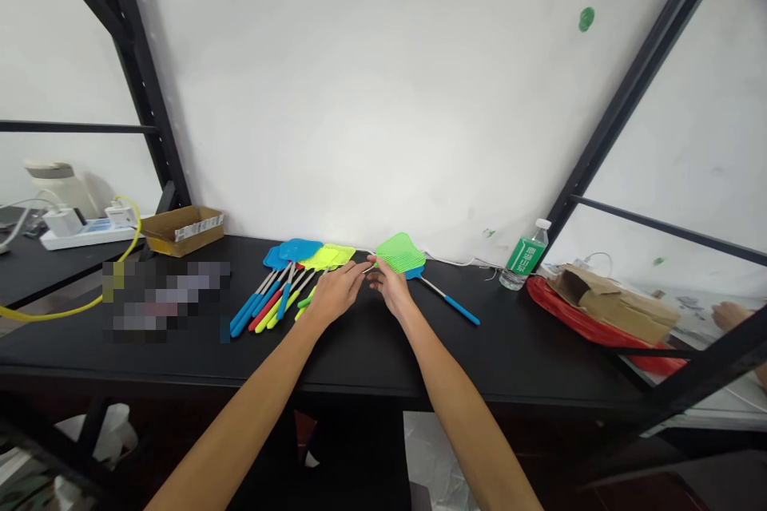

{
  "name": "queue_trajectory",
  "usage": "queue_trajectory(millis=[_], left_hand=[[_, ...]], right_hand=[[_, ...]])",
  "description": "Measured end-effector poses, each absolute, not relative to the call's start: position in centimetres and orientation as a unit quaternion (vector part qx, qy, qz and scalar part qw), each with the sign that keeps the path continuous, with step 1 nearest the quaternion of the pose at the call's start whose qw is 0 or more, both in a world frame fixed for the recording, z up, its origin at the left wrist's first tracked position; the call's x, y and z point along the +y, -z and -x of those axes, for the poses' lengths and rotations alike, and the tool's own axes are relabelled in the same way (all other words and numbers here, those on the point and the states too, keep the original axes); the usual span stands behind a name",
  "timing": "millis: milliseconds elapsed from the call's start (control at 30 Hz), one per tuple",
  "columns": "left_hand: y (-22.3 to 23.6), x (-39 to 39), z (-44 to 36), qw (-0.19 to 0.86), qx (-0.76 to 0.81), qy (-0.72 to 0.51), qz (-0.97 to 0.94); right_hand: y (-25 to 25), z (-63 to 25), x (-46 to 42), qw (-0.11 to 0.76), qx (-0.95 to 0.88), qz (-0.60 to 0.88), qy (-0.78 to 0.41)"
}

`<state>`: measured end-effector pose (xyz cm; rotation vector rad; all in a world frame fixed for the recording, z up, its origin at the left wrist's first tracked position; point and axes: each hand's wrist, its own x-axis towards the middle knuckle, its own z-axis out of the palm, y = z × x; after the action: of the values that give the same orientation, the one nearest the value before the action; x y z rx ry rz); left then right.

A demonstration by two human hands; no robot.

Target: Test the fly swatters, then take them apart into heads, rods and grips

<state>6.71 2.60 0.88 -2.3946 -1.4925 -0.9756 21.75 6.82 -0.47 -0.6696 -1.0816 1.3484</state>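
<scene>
A green fly swatter spans my two hands, its mesh head (pixel 400 254) to the right. My left hand (pixel 336 290) is closed around its thin shaft. At the neck, just below the head, my right hand (pixel 388 284) has its fingers closed on the swatter. Behind the green head lies a blue fly swatter (pixel 461 310), mostly covered at its head, with its handle pointing right and toward me. Left of my left hand, several blue, red and yellow fly swatters (pixel 264 305) lie side by side, heads toward the wall.
An open cardboard box (pixel 190 233) sits at the back left, near a white power strip (pixel 89 233) and a yellow cable (pixel 135 235). A water bottle (pixel 525 255) stands at the right by the black frame. Beyond it are a red bag (pixel 563 318) and torn cardboard (pixel 623 307).
</scene>
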Motion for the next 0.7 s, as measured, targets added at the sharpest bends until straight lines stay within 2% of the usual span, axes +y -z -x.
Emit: queue_trajectory(millis=[367, 700], left_hand=[[-0.4, 2.7, -6.5, 0.082, -0.528, 0.292, 0.793], [-0.4, 2.5, -7.0, 0.077, -0.567, 0.236, 0.785]], right_hand=[[0.0, -22.9, 7.6, 0.669, -0.371, 0.307, -0.566], [0.6, -23.1, 8.3, 0.698, -0.361, 0.309, -0.536]])
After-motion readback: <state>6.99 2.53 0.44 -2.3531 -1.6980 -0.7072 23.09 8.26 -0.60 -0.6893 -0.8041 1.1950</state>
